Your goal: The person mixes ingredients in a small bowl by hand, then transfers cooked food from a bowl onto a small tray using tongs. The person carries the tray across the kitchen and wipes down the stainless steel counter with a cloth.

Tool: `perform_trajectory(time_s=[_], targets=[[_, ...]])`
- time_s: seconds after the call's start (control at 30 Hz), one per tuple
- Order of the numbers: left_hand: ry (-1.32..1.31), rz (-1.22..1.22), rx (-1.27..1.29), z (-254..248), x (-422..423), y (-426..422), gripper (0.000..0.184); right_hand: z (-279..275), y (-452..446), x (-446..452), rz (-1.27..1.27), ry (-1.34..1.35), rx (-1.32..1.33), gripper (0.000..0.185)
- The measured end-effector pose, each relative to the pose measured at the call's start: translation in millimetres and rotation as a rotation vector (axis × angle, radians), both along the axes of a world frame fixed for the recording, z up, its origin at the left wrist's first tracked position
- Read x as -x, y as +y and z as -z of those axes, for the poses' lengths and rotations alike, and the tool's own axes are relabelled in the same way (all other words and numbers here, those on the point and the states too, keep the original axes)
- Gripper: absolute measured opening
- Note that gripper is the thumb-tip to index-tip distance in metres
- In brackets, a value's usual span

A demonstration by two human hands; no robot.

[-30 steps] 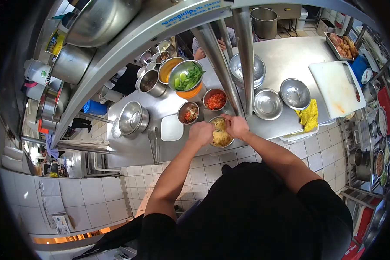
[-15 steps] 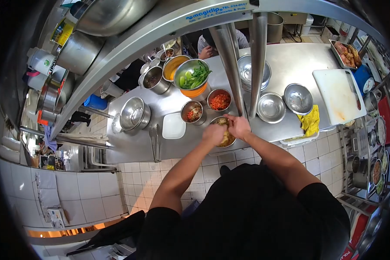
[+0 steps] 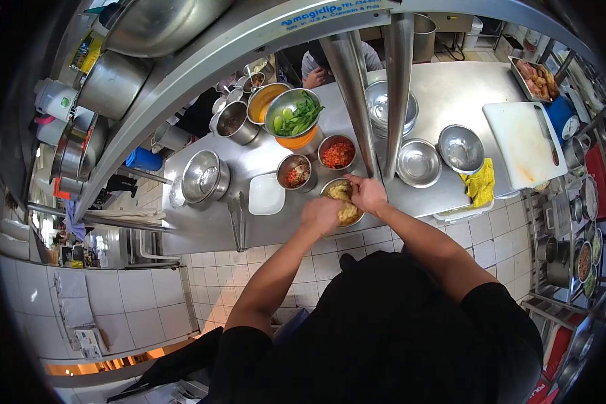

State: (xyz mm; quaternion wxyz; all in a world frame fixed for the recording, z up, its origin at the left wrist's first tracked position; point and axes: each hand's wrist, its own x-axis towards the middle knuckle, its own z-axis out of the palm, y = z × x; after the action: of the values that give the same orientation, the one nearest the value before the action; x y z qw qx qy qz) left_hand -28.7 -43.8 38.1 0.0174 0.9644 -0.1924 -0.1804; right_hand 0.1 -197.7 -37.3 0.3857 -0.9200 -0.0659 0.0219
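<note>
Leftward and a little toward the person, the left hand (image 3: 322, 214) has shifted from over the middle of the metal bowl (image 3: 326, 185) to its left side, baring more of the yellow mixture (image 3: 347, 215). That bowl sits at the near edge of the bench (image 3: 205, 232), just in front of the chopped red pieces (image 3: 337, 153) and right of the white plate (image 3: 266, 194). Curled like a fist, the left hand hides whatever it may pinch, so I cannot tell if it grips a utensil. The right hand (image 3: 368, 195) is closed on the bowl's right rim, thumb side toward the far edge. Mixing appears to be the step in hand; another stroke would call for a firm hold there and a low sweep inside the wall.
</note>
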Motion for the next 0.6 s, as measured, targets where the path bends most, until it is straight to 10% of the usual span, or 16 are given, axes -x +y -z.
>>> perform_trajectory(time_s=[0.47, 0.6], targets=[[-0.138, -0.363, 0.106, 25, -13, -8, 0.013, 10, 2, -1, 0.031, 0.022, -0.116, 0.035], [-0.070, -0.115, 0.158, 40, 5, -20, 0.012, 22, -1, -6, 0.002, 0.079, -0.196, 0.031]])
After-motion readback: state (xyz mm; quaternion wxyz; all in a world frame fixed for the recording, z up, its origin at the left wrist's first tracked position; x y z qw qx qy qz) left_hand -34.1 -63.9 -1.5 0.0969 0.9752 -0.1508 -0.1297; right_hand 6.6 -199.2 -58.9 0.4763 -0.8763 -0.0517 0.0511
